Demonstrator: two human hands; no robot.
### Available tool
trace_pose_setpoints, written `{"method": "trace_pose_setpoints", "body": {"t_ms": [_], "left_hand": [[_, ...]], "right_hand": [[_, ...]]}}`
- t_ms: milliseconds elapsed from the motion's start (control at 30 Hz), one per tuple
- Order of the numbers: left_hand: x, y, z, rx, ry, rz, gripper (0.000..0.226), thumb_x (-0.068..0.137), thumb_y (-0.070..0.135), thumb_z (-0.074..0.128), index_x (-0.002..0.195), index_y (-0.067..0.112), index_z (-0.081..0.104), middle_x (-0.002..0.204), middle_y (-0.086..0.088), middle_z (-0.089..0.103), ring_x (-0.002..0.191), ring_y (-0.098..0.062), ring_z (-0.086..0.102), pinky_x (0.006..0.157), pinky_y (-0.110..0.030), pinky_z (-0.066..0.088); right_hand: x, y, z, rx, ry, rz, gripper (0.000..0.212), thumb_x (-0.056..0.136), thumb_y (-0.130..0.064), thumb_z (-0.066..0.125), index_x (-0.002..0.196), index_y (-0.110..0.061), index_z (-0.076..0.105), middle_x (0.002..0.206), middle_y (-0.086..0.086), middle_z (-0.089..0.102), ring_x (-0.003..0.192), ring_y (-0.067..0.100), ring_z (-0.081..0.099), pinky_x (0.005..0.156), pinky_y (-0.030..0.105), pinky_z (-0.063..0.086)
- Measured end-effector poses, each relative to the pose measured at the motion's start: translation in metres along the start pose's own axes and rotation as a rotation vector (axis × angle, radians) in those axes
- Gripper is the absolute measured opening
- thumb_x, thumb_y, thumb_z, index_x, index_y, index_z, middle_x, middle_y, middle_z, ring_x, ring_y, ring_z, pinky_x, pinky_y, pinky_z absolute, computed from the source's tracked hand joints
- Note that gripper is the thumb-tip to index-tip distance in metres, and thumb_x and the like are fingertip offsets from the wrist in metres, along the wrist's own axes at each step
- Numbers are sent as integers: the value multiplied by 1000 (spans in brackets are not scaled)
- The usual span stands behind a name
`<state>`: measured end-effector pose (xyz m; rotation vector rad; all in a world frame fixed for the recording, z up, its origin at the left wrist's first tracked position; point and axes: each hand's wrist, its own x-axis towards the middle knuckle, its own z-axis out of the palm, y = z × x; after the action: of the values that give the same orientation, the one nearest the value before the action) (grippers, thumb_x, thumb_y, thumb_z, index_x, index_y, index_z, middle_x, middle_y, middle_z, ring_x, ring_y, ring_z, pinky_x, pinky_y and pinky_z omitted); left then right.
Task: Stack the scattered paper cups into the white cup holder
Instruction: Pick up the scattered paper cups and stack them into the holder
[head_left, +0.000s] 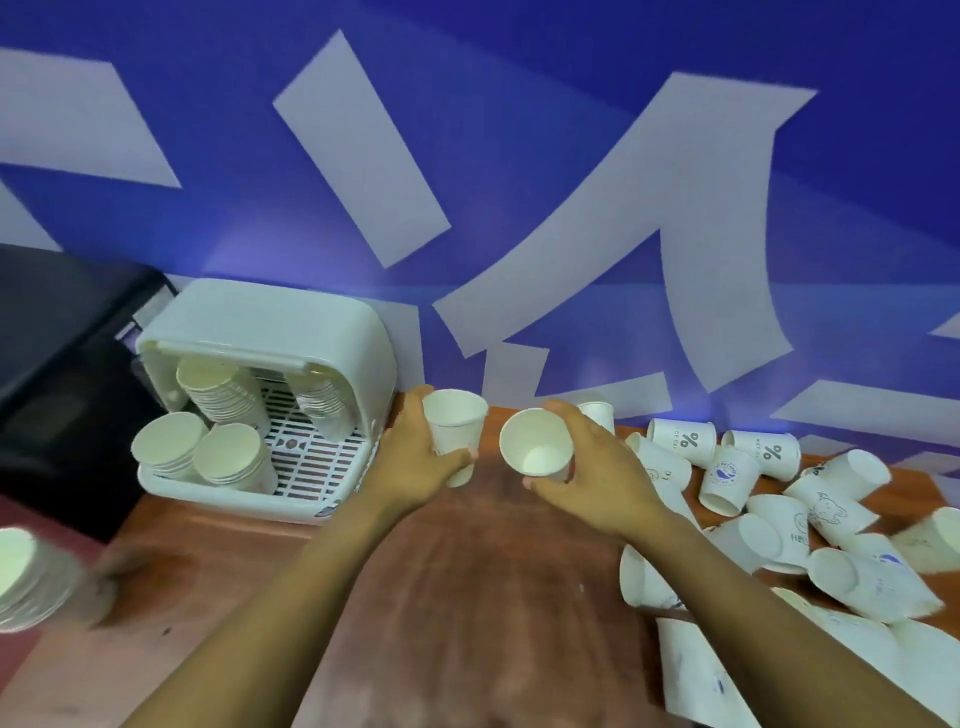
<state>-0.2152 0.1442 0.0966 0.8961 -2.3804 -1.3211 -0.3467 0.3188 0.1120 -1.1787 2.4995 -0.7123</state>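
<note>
My left hand (413, 457) grips an upright white paper cup (457, 426) just right of the white cup holder (291, 332). My right hand (597, 467) holds a second paper cup (535, 441), tilted with its mouth toward me. The two cups are close but apart, above the wooden table (467, 597). Inside the holder, several stacks of cups (223, 395) lean on a slotted white rack, two of them at its front left. Many loose cups (810, 514) lie scattered on the table at the right, some printed.
A black appliance (62, 364) stands left of the holder. A blurred stack of cups (21, 571) sits at the far left edge. A blue wall with pale shapes rises right behind the table.
</note>
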Motion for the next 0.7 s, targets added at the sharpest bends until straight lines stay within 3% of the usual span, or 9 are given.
{"method": "trace_pose_setpoints", "body": {"t_ms": [67, 133, 267, 400, 567, 700], "left_hand": [[-16, -4, -17, -5, -4, -8, 74, 63, 36, 68, 127, 21, 35, 121, 1, 50, 112, -22, 50, 94, -37, 44], [-29, -9, -35, -39, -13, -23, 69, 60, 33, 62, 123, 24, 35, 118, 2, 51, 111, -19, 51, 91, -29, 41], [-48, -26, -77, -34, -13, -11, 69, 60, 23, 69, 122, 22, 38, 118, 0, 52, 107, -18, 52, 83, -24, 38], [-56, -44, -130, 12, 2, 53, 73, 62, 19, 76, 124, 20, 38, 120, 1, 49, 107, -16, 50, 82, -24, 37], [-60, -72, -188, 53, 3, 89, 73, 68, 20, 79, 126, 23, 35, 118, 2, 46, 106, -19, 48, 80, -26, 37], [-59, -100, -222, 56, -61, 94, 76, 68, 18, 77, 130, 26, 33, 123, 0, 45, 108, -17, 46, 89, -27, 39]], "right_hand": [[-6, -15, 7, 1, 23, 13, 73, 70, -54, 72, 131, -42, 33, 133, -15, 49, 120, 14, 51, 98, 38, 47], [-10, -30, 13, 0, 32, 24, 77, 68, -58, 71, 133, -39, 36, 133, -13, 50, 120, 13, 50, 98, 37, 47], [-18, -67, 29, 0, 48, 40, 74, 70, -54, 73, 132, -32, 41, 132, -11, 49, 119, 11, 47, 94, 27, 42], [-17, -118, 52, 12, 59, 70, 77, 64, -61, 67, 131, -32, 42, 130, -11, 50, 119, 13, 49, 96, 35, 46], [-11, -183, 83, 17, 88, 116, 84, 71, -43, 75, 141, -27, 31, 141, -6, 41, 126, 18, 45, 97, 34, 44], [-6, -220, 108, 14, 105, 131, 90, 71, -42, 75, 145, -29, 25, 143, -4, 37, 126, 19, 45, 96, 36, 45]]}}
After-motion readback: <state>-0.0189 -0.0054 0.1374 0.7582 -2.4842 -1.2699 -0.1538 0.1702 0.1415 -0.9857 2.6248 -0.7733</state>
